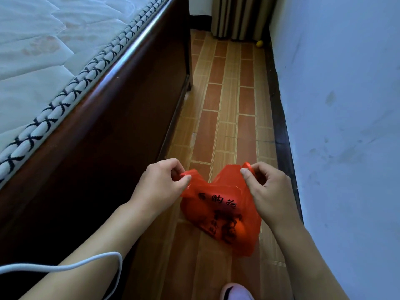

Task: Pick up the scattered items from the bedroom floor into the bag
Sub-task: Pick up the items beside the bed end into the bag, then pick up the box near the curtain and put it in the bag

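head view. item: red plastic bag (218, 211), thin and see-through, black printed characters across its near face. position: hanging in front of the person, over the floor (225, 100), between the bed frame (112, 118) and the wall (346, 105). it hangs below and between the two hands.

grip, left: left hand (160, 187) pinches the left handle of the bag between thumb and curled fingers, handle bunched at the fingertips.

grip, right: right hand (266, 191) pinches the right handle the same way, a fold of red plastic showing above the thumb. the two hands are apart, so the top edge dips in a notch between them.

contents: an orange, rounded shape (239, 228) shows through the plastic low on the right side; what it is cannot be told.

orientation: long axis runs from the handles down toward the person, the bottom corner lowest at the right, the print tilted with it.

other entries: mattress (43, 50), white quilted, with a rope-pattern edge, on the dark wooden frame. striped curtain (240, 18) at the far end. small yellow object (259, 43) on the floor near the curtain, by the wall, well apart from the bag. white cable (71, 265) across the left forearm. pale slipper (236, 292) at the bottom edge.
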